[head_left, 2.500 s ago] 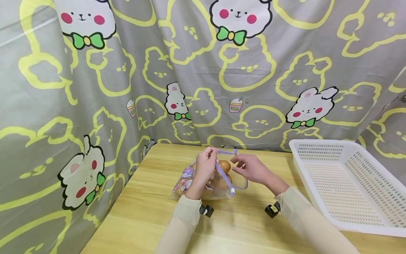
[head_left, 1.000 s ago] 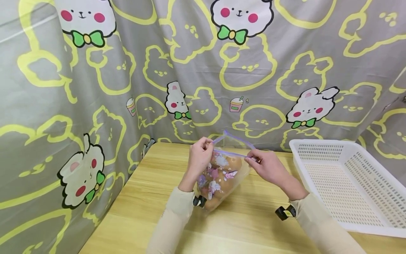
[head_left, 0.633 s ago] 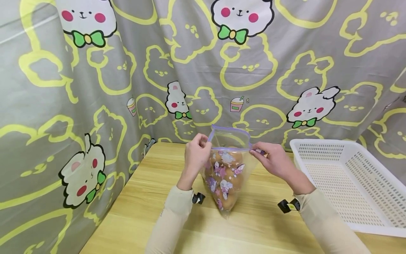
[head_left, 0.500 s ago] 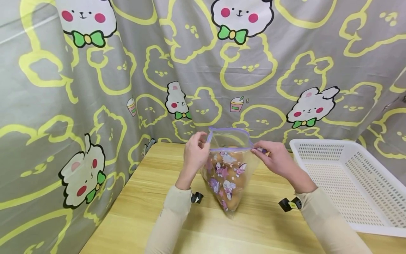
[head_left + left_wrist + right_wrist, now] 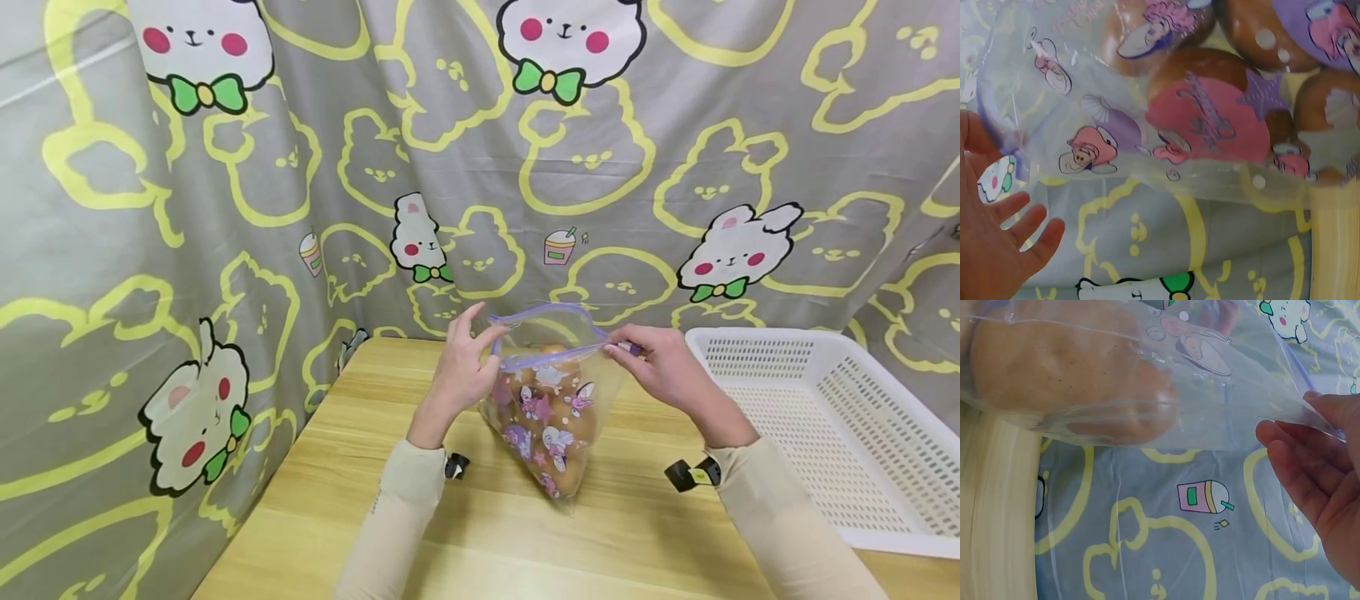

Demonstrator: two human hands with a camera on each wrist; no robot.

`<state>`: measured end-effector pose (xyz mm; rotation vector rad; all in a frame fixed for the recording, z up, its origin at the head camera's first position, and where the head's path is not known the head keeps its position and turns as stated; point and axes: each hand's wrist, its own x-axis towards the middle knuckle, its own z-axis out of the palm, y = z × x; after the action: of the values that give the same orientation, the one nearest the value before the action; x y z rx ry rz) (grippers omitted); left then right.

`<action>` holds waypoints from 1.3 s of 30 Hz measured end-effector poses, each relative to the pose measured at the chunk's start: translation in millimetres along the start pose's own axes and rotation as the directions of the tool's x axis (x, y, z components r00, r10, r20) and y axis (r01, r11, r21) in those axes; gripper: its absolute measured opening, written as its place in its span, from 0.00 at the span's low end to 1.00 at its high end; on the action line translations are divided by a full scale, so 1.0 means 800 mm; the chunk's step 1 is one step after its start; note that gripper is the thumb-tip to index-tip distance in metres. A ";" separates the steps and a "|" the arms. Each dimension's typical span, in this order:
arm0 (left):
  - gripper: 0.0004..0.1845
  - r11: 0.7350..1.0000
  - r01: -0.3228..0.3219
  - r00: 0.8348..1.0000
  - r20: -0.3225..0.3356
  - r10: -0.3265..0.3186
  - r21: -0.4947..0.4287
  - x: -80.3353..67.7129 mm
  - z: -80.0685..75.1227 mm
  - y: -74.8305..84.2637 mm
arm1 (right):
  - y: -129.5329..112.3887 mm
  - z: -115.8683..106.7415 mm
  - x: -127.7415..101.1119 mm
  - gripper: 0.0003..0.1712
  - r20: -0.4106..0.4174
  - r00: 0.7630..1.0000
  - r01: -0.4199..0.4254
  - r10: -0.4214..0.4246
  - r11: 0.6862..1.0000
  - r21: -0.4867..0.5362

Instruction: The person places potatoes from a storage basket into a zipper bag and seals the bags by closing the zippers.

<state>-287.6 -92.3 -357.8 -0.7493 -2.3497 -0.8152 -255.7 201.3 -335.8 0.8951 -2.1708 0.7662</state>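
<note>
1. Head view: a clear zip-top bag [image 5: 551,408] printed with cartoon figures hangs between the two hands above the wooden tabletop [image 5: 480,533], its purple zip rim [image 5: 551,354] uppermost and its pointed bottom corner down near the wood; I cannot tell whether that corner touches.

2. The left hand [image 5: 459,375] has its grip pinched on the left end of the rim, thumb and forefinger on the plastic, the other fingers loosely spread. The left wrist view shows that hand [image 5: 994,231] beside the bag [image 5: 1166,106], with those spare fingers straight.

3. The right hand [image 5: 663,367] has its grip pinched on the right end of the rim. The right wrist view shows its fingers [image 5: 1310,462] closed on the edge of the clear film [image 5: 1147,381].

4. Inside the bag lie round brown buns [image 5: 1210,69], sagging toward the lower corner.

5. The relation that matters: the rim's long axis runs left to right, from one grip to the other, and the mouth stands open as a loop between them. The bag's weight hangs below and between both hands, a little nearer the left.

6. A white perforated plastic basket [image 5: 757,354] sits on the tabletop to the right, nearer the right hand and apart from the bag.

7. A grey curtain [image 5: 300,167] with rabbit prints hangs behind.
</note>
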 end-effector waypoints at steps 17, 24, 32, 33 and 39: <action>0.06 0.991 -0.100 0.989 -0.115 0.090 -0.085 -0.010 -0.002 -0.018 | 0.021 -0.010 -0.013 0.04 -0.086 0.971 -0.217 0.225 0.972 0.093; 0.04 0.982 -0.120 0.982 -0.160 0.095 -0.149 -0.012 -0.004 -0.016 | 0.023 -0.012 -0.020 0.05 -0.059 0.959 -0.262 0.279 0.943 0.204; 0.05 0.971 -0.139 0.959 -0.272 0.083 -0.193 -0.014 -0.002 -0.009 | 0.026 -0.018 -0.031 0.13 0.179 0.869 -0.495 0.461 0.810 0.314; 0.06 0.970 -0.142 0.953 -0.293 0.080 -0.198 -0.014 -0.002 -0.009 | 0.028 -0.018 -0.033 0.12 0.197 0.859 -0.511 0.472 0.808 0.292; 0.06 0.964 -0.127 0.910 -0.415 0.019 -0.235 -0.011 -0.005 -0.005 | 0.031 -0.023 -0.038 0.11 0.208 0.854 -0.515 0.478 0.834 0.196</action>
<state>-282.6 -100.8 -362.3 -0.6862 -1.8518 -1.1381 -251.3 240.2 -353.8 0.5033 -2.5217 1.2810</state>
